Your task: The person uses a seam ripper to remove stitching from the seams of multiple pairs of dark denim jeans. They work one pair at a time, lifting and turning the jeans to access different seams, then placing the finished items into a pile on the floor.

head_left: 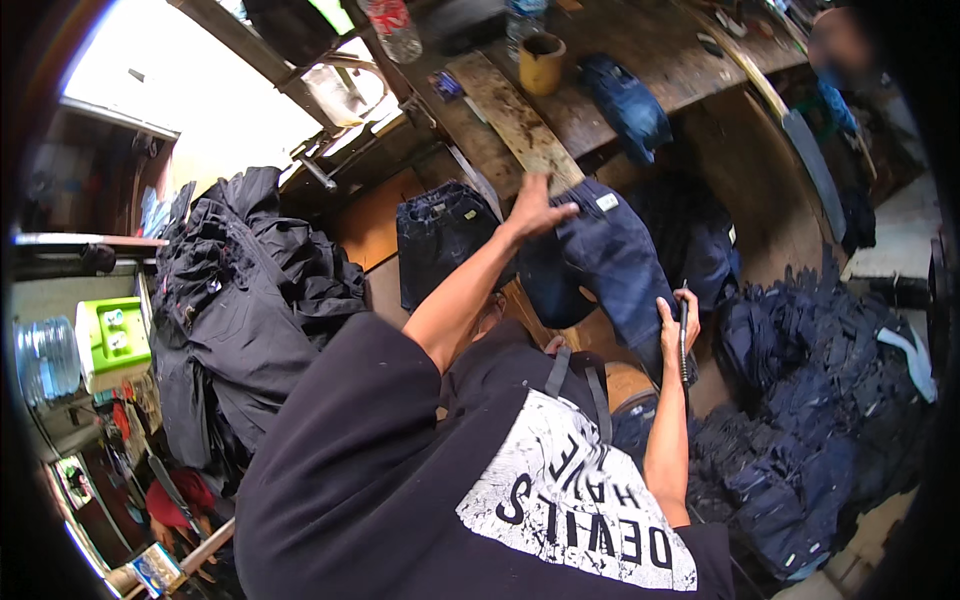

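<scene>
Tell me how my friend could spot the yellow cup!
Start at the brown wooden table at the top. Follow the long plank up from the left hand; the cup stands just to its right. It's yellow and open-topped, while the bottle behind it is see-through.

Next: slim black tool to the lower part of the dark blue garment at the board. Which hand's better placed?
Right, probably: the right hand holds the slim black tool beside the garment's lower part; the left hand is up by the wooden board.
</scene>
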### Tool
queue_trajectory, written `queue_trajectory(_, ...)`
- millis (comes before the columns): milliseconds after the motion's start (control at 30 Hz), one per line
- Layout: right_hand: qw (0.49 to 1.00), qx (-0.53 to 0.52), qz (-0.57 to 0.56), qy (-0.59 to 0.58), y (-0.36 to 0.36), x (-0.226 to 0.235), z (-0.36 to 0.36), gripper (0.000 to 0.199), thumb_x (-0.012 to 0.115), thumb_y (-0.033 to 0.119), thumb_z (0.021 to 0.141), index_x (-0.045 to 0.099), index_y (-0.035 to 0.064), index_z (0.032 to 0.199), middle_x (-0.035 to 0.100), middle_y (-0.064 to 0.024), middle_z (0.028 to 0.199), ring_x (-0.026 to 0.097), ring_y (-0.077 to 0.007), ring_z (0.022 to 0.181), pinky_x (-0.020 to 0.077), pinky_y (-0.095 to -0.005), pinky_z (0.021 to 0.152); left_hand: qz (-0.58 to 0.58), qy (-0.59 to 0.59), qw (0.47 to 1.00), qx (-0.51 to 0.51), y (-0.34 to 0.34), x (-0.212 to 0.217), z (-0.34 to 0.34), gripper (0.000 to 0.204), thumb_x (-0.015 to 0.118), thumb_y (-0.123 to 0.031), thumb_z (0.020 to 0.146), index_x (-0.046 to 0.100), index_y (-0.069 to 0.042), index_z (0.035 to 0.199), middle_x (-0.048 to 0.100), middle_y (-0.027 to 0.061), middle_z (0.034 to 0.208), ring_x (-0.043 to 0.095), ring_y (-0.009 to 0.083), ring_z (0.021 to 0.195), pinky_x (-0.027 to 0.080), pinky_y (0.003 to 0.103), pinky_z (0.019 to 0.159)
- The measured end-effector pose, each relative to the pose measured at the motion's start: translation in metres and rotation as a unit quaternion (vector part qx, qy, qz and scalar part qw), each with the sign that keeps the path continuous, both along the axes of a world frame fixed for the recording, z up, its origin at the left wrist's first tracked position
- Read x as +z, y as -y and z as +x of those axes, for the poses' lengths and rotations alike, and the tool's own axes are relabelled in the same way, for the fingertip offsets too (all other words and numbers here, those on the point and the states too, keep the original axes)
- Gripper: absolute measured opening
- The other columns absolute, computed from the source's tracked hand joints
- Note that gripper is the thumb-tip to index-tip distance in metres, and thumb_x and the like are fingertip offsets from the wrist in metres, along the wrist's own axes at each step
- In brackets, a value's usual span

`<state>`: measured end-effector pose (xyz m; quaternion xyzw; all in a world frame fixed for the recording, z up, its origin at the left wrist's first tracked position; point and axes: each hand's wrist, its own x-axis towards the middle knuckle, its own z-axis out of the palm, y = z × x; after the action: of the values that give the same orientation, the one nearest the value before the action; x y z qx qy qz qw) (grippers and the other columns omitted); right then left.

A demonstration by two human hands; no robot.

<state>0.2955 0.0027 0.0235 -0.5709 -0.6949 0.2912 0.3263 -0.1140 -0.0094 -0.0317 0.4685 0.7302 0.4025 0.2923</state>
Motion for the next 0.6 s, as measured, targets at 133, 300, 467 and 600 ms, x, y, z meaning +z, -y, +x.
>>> queue_trajectory(133, 0.997, -0.059, -0.043, -0.035, -0.003, -0.015, 0.018, 0.037, 0.092, 0.014, 0.087, 0.073, 0.0059, 0.118, 0.080, -0.0117, 0.105, 0.077, -0.0222, 0.101, 0.0583, -0.0371, 0.095, -0.044, -0.050, 0.994, -0.088, 0.018, 0.007, 0.003, 0.077, 0.093, -0.046, 0.078, 0.067, 0.007, 0.127, 0.073, 0.0354, 0.117, 0.069, 0.0539, 0.118, 0.055, 0.056, 0.107)
queue_trajectory(300, 0.998, 0.034, 0.002, -0.045, -0.013, -0.014, 0.031, 0.028, 0.087, 0.009, 0.089, 0.073, 0.0056, 0.113, 0.077, -0.0079, 0.096, 0.076, -0.0204, 0.093, 0.0585, -0.0359, 0.088, -0.120, -0.014, 0.988, -0.100, 0.086, 0.047, -0.011, 0.044, 0.086, -0.043, 0.090, 0.079, -0.008, 0.115, 0.078, 0.0222, 0.110, 0.070, 0.0430, 0.111, 0.055, 0.050, 0.097)
queue_trajectory(467, 0.986, -0.010, -0.133, -0.102, -0.011, -0.030, 0.094, 0.020, 0.086, 0.007, 0.093, 0.072, 0.0079, 0.106, 0.065, 0.0044, 0.088, 0.059, -0.0069, 0.082, 0.0508, -0.0263, 0.075, 0.134, -0.220, 0.953, -0.159, 0.071, 0.055, -0.012, 0.025, 0.081, -0.026, 0.096, 0.074, -0.005, 0.107, 0.075, 0.0161, 0.105, 0.067, 0.0388, 0.113, 0.054, 0.047, 0.101)
queue_trajectory(600, 0.992, -0.031, -0.079, -0.095, 0.012, -0.051, 0.241, 0.019, 0.081, 0.001, 0.090, 0.070, 0.0072, 0.104, 0.063, 0.0032, 0.090, 0.059, -0.0111, 0.087, 0.0510, -0.0297, 0.081, 0.126, -0.235, 0.936, -0.229, 0.042, 0.049, 0.128, 0.030, 0.086, -0.022, 0.089, 0.072, -0.009, 0.113, 0.075, 0.0132, 0.107, 0.073, 0.0368, 0.105, 0.058, 0.047, 0.097)
